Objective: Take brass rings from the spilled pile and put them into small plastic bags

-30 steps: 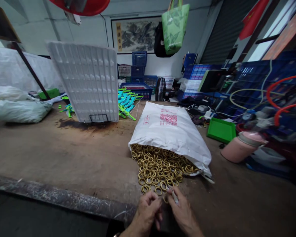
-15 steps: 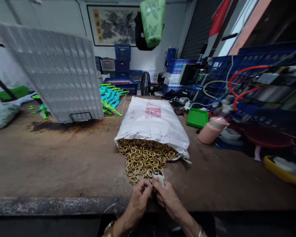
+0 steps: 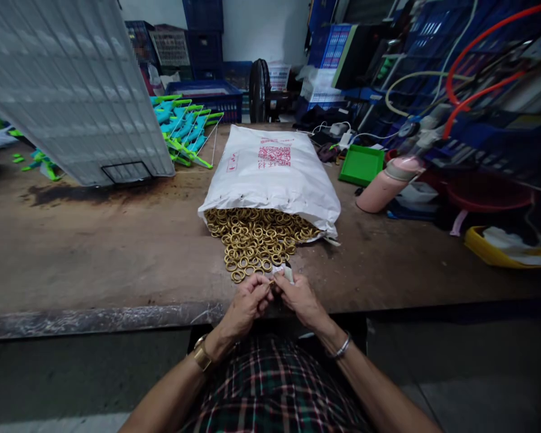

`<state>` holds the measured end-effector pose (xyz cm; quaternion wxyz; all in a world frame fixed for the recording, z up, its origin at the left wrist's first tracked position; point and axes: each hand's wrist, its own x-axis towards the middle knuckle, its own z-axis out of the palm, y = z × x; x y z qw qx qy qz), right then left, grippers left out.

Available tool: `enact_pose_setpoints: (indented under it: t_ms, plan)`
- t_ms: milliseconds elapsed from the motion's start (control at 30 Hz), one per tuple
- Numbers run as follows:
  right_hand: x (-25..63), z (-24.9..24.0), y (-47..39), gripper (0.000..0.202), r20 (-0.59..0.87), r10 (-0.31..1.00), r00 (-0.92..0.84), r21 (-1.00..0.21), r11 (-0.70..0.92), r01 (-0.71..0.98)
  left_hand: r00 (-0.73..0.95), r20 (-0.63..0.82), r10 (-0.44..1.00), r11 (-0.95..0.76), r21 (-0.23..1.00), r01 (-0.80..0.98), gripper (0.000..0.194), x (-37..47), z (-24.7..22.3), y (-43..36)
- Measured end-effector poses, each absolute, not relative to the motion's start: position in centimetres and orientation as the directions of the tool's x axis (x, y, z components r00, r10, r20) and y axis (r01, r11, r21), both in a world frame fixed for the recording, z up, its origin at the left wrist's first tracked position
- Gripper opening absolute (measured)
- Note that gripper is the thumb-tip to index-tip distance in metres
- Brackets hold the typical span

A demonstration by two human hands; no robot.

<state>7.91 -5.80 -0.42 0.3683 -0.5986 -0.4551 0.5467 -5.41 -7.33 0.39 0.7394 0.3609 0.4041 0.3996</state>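
The left hand [image 3: 249,300] and the right hand [image 3: 299,296] are held close together at the near edge of the bench [image 3: 117,252]. The left thumb and forefinger are pinched nearly closed, and a small gold-coloured piece [image 3: 272,282] is gripped at their tips; its shape is too small to be made out, and whether it is also touched by the right hand cannot be told. By the right hand, likewise almost closed, a whitish object [image 3: 289,274] is held, its kind unclear.

At 12 o'clock from the hands, gold-coloured rings [image 3: 258,243] are heaped in and before the open mouth of a white sack [image 3: 270,183]. The sack is printed in red with a square code [image 3: 275,157], a boxed mark [image 3: 231,161] at its 9 o'clock and some characters, all too blurred to be read.

At 11 o'clock, teal-and-green items [image 3: 187,129] are partly hidden by a ribbed panel [image 3: 85,90], which is cut off at the top. A yellow tray [image 3: 487,252] at 3 o'clock is cut off by the frame's edge. The sack's inside is mostly hidden.
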Motion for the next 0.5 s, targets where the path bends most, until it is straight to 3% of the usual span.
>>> enact_pose_setpoints:
  t_ms: [133,300,400,500]
  plan:
    - [8.0,-0.21,-5.44,0.025,-0.143,0.989,0.038,-0.911,-0.147,0.385,0.36,-0.32,0.876,0.424,0.867,-0.26,0.032,-5.62,0.28,-7.32]
    - [8.19,-0.1,-5.33,0.027,-0.027,0.999,-0.04,-0.873,-0.004,0.488,0.349,-0.325,0.879,0.424,0.869,-0.257,0.033,-5.72,0.1,-7.39]
    - [8.45,-0.17,-5.67,0.021,0.023,0.996,-0.088,-0.771,0.074,0.632,0.328,-0.344,0.88,0.433,0.864,-0.258,0.035,-5.66,0.16,-7.4]
    - [8.55,-0.39,-6.28,0.016,0.07,0.968,-0.243,-0.647,0.229,0.727,0.305,-0.339,0.89,0.42,0.87,-0.258,0.035,-5.61,0.3,-7.44]
